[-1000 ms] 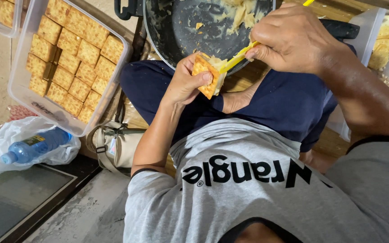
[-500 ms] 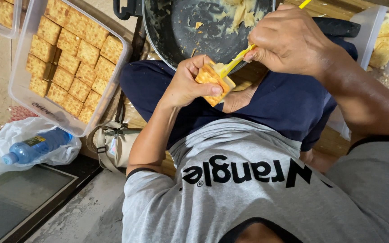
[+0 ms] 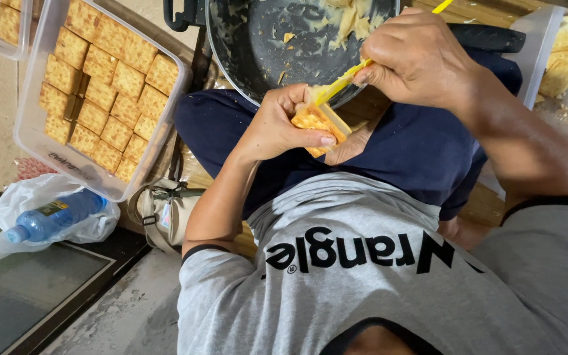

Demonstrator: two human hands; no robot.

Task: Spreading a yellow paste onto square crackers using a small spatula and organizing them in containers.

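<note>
My left hand (image 3: 274, 128) grips a golden-brown, square fried tofu piece (image 3: 311, 123) over my lap, slit side up. My right hand (image 3: 419, 59) pinches a thin yellow utensil (image 3: 342, 80) whose tip, carrying pale filling, rests at the piece's opening. Just beyond both hands sits a dark pan (image 3: 258, 46) smeared with leftover pale filling.
A clear plastic tub (image 3: 31, 141) of several fried tofu squares (image 3: 100, 85) lies at the left. Below it a blue water bottle (image 3: 54, 217) rests in a white plastic bag. Another tub with tofu pieces (image 3: 563, 62) is at the right. A beige bag (image 3: 165, 213) lies by my leg.
My left hand turned the tofu piece and closed more tightly around it. The yellow utensil's tip moved down from the pan rim to the piece's opening.
</note>
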